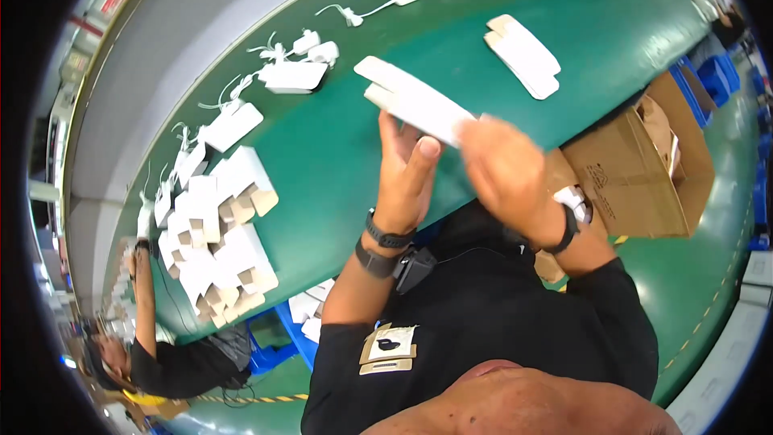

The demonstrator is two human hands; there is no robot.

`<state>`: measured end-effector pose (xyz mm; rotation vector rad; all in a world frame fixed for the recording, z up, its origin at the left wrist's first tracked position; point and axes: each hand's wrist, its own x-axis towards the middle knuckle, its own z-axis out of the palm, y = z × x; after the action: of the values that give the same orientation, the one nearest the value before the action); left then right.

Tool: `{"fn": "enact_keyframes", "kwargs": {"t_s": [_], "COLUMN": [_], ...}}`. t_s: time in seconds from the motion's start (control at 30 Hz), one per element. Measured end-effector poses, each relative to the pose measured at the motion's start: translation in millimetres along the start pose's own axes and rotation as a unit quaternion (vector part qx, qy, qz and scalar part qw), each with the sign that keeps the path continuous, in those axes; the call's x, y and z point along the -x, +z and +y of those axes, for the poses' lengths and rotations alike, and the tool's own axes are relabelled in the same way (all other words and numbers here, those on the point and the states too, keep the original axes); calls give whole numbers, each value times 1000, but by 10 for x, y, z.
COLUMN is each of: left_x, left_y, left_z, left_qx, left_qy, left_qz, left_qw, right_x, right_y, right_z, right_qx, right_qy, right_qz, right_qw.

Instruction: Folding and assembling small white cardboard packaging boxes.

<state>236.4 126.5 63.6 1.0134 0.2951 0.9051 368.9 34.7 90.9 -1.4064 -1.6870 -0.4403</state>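
Observation:
Both of my hands hold a flat, unfolded white carton blank (407,98) above the green conveyor belt (338,153). My left hand (405,173) grips it from below, thumb up against its near end. My right hand (507,169) is blurred and closes over the blank's right end. A second flat white blank (523,55) lies on the belt farther right.
Several folded white boxes (217,234) are piled on the belt at left. White chargers with cables (294,72) run along the belt's far edge. An open brown cardboard box (644,161) stands at right, blue bins (717,80) beyond it. Another person (161,354) works at lower left.

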Motion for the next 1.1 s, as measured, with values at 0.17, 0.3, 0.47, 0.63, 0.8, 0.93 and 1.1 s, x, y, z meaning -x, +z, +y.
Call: {"fn": "enact_keyframes", "kwargs": {"t_s": [0.17,0.3,0.47,0.63,0.8,0.93,1.1], "left_x": [1,20,222,238,192,133,181], "left_y": [-122,-149,-354,-209,-124,-45,-325], "left_z": [-23,-36,31,171,78,95,-131], "left_qx": [36,21,-19,-71,-55,-78,-130], "left_qy": [18,36,-98,-117,-31,41,-46], "left_qz": [-72,-54,-136,-181,-60,-44,-105], "left_qw": [997,998,986,974,996,995,985], "right_x": [124,146,-269,-762,-500,-261,20], "right_y": [73,36,-230,-366,-209,-28,107], "right_z": [-207,-194,148,395,505,444,532], "right_qx": [-136,-211,-350,-241,-345,-438,-570], "right_qy": [35,60,251,261,243,261,315], "right_qz": [-32,-60,-143,-474,-364,-159,-167], "right_qw": [990,974,891,806,830,845,740]}}
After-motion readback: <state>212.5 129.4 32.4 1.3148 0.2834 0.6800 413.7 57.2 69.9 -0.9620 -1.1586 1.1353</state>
